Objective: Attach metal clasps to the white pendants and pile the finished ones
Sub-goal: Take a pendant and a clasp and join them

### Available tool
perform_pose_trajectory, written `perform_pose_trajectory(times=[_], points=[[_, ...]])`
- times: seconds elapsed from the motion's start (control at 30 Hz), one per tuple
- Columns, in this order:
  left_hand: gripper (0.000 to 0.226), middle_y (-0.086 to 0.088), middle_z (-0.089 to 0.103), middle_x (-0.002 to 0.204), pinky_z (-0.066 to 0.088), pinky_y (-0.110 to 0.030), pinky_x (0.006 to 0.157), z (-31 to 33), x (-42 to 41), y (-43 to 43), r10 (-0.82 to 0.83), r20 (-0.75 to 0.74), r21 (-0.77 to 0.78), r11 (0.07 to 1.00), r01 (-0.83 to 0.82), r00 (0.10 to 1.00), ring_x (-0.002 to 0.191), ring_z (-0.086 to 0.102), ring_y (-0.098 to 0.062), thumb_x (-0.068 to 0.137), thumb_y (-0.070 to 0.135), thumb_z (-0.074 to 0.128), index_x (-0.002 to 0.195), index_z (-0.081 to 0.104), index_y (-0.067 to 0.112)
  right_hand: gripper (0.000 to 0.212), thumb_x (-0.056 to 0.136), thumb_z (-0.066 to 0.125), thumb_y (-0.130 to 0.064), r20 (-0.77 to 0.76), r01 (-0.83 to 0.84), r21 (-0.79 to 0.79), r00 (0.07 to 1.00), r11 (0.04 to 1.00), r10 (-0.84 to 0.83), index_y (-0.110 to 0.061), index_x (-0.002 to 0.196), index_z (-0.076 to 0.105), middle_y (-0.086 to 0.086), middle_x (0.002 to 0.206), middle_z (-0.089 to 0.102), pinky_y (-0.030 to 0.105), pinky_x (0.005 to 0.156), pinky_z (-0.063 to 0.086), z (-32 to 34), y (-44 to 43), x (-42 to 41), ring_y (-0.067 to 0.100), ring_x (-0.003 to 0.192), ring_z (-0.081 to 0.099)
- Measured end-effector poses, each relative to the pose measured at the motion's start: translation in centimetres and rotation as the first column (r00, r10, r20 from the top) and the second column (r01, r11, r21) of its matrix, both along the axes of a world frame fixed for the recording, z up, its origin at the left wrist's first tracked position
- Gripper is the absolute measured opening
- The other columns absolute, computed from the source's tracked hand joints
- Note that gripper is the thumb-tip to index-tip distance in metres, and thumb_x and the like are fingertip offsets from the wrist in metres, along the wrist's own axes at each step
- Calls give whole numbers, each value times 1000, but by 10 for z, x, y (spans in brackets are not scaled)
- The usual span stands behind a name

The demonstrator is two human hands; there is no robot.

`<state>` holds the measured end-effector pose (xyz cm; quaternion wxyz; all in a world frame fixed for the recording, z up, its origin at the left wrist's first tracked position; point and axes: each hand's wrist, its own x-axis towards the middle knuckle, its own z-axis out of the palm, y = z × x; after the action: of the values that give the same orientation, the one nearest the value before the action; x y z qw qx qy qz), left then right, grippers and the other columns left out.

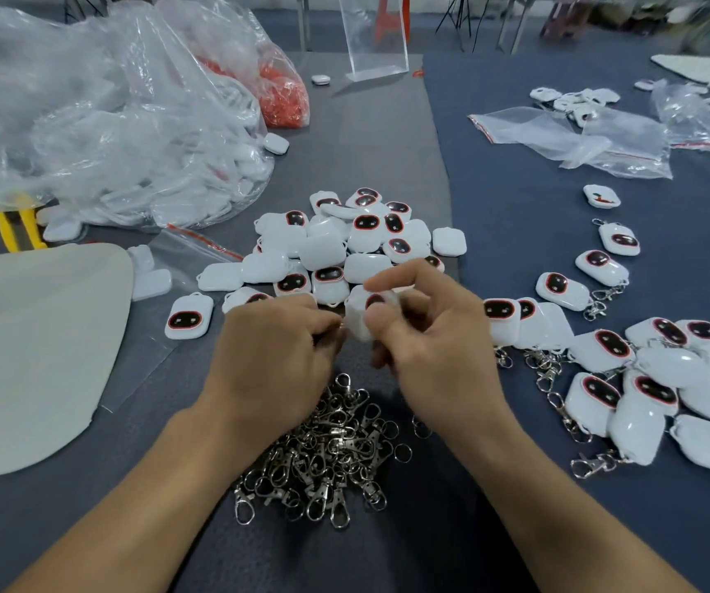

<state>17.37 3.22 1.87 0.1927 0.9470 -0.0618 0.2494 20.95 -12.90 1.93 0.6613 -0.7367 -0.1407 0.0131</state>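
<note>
Pendant (358,322) held just past the clasps (323,455)
Right hand (434,348) pinched it at 12 o'clock of that heap; left hand (272,348) curled against it, hold hidden. A loose pinch could drop it among them.

I'm at a piece-work assembly bench: my grey cloth-covered table (494,164) carries a heap of identical white plastic pendants (323,250), a pile of silver metal swivel clasps (327,455) and bulging clear plastic bags (109,134) of stock.

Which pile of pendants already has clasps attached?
The spread on the right, with metal clasps trailing from them; the centre heap shows none.
</note>
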Motion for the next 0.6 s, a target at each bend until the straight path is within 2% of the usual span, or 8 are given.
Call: perform_pose_trajectory(times=[0.07,0.17,0.27,0.3,0.37,0.47,0.53,0.6], points=[[16,6,61,64,36,-30,57,-3,0,2,-15,20,87,996,13,1000,61,57,-16,82,23,66,71,75,16,22,94,63,-12,-5,33,-49,999,998,-34,-33,90,68,-2,62,65,28,44,41,-2,3,-1,27,50,58],[7,10,68,65,44,-25,59,-3,4,3,-15,-46,-352,936,-3,999,63,58,-11,83,23,73,80,79,26,23,98,57,1,-315,46,271,948,962,43,-19,93,68,7,65,67,25,40,39,6,1,5,20,46,57],[11,8,64,60,41,-17,50,0,7,-1,-209,-240,-827,555,-87,948,50,49,-6,81,18,81,87,82,27,18,99,53,3,-487,56,430,855,901,179,-9,99,67,10,66,65,24,39,38,11,-2,10,18,45,56],[9,5,60,58,38,-15,47,1,6,-3,-284,-271,-887,444,-124,920,49,46,-6,77,21,81,86,83,21,19,99,53,3,-502,54,449,841,892,202,-9,99,67,9,66,65,23,39,37,10,-3,10,18,44,55],[21,3,56,55,36,-13,44,3,5,-3,-339,-285,-919,363,-155,896,47,44,-6,68,30,80,82,83,15,20,99,52,2,-505,43,460,835,887,221,-9,100,68,8,65,64,22,39,36,10,-4,9,18,43,54],[1,5,60,52,38,-15,45,7,3,-4,-255,-261,-877,466,-118,931,45,47,-5,73,20,83,73,82,19,20,98,53,1,-488,31,451,845,892,217,-10,99,69,9,66,65,23,39,36,10,-3,8,18,44,54],[12,8,64,53,40,-19,49,4,1,-3,-94,-162,-708,704,-49,982,47,52,-5,78,14,83,71,82,23,22,98,55,1,-439,38,399,885,916,155,-14,94,70,9,69,67,23,39,36,8,-2,7,19,45,53],[13,6,63,56,42,-28,54,3,-1,-2,-12,-50,-356,935,-7,999,54,56,-12,82,22,76,69,79,21,25,98,58,-1,-281,24,272,958,962,55,-21,90,71,5,69,67,23,41,38,5,0,3,20,48,54]])
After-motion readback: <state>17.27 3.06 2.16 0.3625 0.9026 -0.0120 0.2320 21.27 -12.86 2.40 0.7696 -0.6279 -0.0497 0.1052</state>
